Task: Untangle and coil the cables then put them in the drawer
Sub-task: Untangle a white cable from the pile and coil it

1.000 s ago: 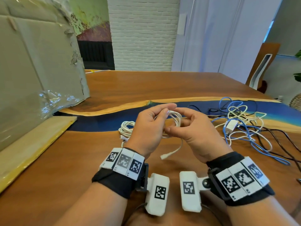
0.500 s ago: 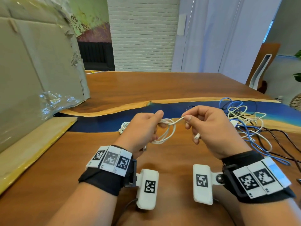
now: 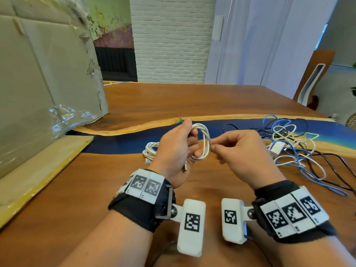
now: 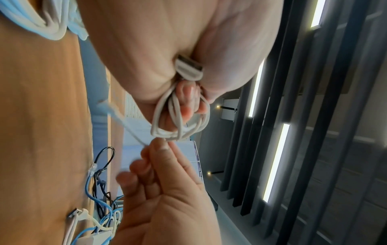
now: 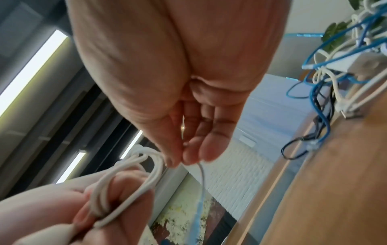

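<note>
My left hand point(image 3: 192, 139) grips a small coil of white cable point(image 3: 205, 143) above the wooden table point(image 3: 192, 101), loops wound round its fingers. A USB plug point(image 3: 185, 167) sticks out under the fist; the left wrist view shows the USB plug point(image 4: 188, 68) wedged in the palm above the coil point(image 4: 180, 119). My right hand point(image 3: 214, 147) pinches the cable's loose end right beside the coil. In the right wrist view the right hand point(image 5: 180, 161) holds that thin end next to the coil point(image 5: 125, 179). No drawer is in view.
A second coiled white cable point(image 3: 151, 151) lies just behind my left hand. A tangle of blue, white and black cables point(image 3: 292, 149) with a white adapter point(image 3: 277, 148) spreads at the right. A large cardboard box point(image 3: 48, 74) stands at the left on a yellowish board point(image 3: 38, 170).
My right hand pulled the loose end out to the right, then brought it back against the coil. My left hand has turned the coil more upright and raised it a little.
</note>
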A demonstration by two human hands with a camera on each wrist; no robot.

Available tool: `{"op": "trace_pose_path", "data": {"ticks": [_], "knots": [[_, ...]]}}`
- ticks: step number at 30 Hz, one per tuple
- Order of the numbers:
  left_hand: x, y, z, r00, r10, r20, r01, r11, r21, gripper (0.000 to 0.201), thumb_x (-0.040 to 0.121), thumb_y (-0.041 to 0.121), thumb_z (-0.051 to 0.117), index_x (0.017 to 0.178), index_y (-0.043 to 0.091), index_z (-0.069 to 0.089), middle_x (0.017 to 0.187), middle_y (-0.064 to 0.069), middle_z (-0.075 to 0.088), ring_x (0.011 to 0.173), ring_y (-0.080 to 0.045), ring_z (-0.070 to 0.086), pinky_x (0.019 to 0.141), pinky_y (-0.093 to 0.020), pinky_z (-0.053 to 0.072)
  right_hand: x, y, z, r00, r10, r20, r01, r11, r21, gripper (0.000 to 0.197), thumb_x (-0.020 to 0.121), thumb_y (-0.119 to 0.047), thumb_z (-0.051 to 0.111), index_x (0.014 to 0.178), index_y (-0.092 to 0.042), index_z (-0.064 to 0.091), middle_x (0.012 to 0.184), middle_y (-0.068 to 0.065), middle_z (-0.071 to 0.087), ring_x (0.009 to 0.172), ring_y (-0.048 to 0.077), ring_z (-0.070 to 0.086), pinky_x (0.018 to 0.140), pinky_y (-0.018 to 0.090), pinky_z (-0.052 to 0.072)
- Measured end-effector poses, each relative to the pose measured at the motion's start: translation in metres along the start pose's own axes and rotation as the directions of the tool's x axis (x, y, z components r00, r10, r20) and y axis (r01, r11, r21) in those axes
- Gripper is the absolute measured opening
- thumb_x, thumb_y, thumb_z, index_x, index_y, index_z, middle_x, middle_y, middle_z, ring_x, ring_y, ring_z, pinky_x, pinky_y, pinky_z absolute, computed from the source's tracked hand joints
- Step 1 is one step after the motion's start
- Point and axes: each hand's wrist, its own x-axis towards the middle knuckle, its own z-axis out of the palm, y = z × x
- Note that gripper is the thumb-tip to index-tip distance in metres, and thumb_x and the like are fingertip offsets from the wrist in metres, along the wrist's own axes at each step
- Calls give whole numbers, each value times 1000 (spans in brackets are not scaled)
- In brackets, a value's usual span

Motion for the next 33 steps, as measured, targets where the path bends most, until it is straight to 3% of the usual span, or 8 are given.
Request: {"op": "trace_pose_path", "data": {"ticks": [4, 7, 13, 17, 22, 26, 30, 33], "knots": [[-1, 2, 2, 999, 40, -15, -40, 999, 8, 41, 110, 37, 41, 84, 8, 52, 54, 1, 33, 41, -12, 32, 45, -25, 38, -4, -7, 12, 990, 74, 120, -119, 898, 425, 19, 94, 5, 63, 99, -3, 80, 89, 17, 79, 89, 31, 77, 83, 38, 63], [-2, 4, 1, 993, 116, -22, -113, 989, 95, 38, 110, 37, 38, 89, 8, 49, 49, 4, 41, 39, -10, 41, 49, -27, 38, -9, -16, 16, 966, 78, 246, -222, 739, 636, 30, 92, 12, 54, 98, -3, 79, 99, 23, 77, 93, 28, 76, 84, 31, 61], [-3, -1, 3, 987, 150, 53, -159, 940, 302, 38, 111, 33, 37, 84, 9, 50, 48, 8, 49, 46, -7, 47, 58, -26, 44, -6, -8, 25, 993, 106, 47, -114, 838, 533, 9, 92, -3, 70, 92, -4, 79, 88, 23, 76, 81, 27, 74, 81, 37, 60], [5, 1, -5, 990, 141, -32, -122, 934, 337, 40, 109, 37, 44, 80, 11, 56, 52, 5, 45, 47, -10, 45, 60, -28, 41, -5, -7, 24, 992, 122, 15, -113, 855, 507, 13, 93, -11, 72, 105, -16, 74, 88, 12, 79, 86, 25, 70, 78, 43, 51], [5, -1, -10, 995, 60, -85, -31, 954, 300, 41, 107, 39, 47, 78, 12, 58, 61, -3, 52, 51, -16, 53, 62, -34, 44, -6, -16, 24, 970, 96, 223, -233, 628, 743, 41, 93, -2, 66, 131, -11, 54, 77, 6, 72, 73, 19, 68, 78, 35, 52], [3, -2, -8, 996, 55, -70, -28, 942, 334, 41, 108, 39, 46, 79, 13, 57, 59, 4, 48, 53, -16, 51, 59, -33, 46, -7, -12, 21, 984, 27, 178, -101, 900, 423, 52, 84, 0, 78, 128, -19, 59, 76, 8, 72, 82, 26, 71, 87, 39, 57], [1, 0, -5, 996, 64, -59, -44, 954, 295, 39, 109, 37, 45, 81, 12, 58, 57, 6, 48, 57, -15, 50, 64, -34, 46, -3, -6, 14, 998, 39, 47, -53, 942, 332, 60, 76, -5, 87, 128, -22, 63, 101, 12, 76, 87, 28, 76, 84, 40, 61], [0, 1, -5, 994, 83, -69, -62, 962, 266, 38, 109, 35, 45, 84, 11, 58, 57, 4, 50, 63, -18, 52, 73, -40, 46, -2, -3, 8, 999, 43, -11, -37, 945, 324, 37, 78, -1, 85, 109, -14, 70, 96, 16, 76, 80, 29, 76, 73, 43, 64]]}}
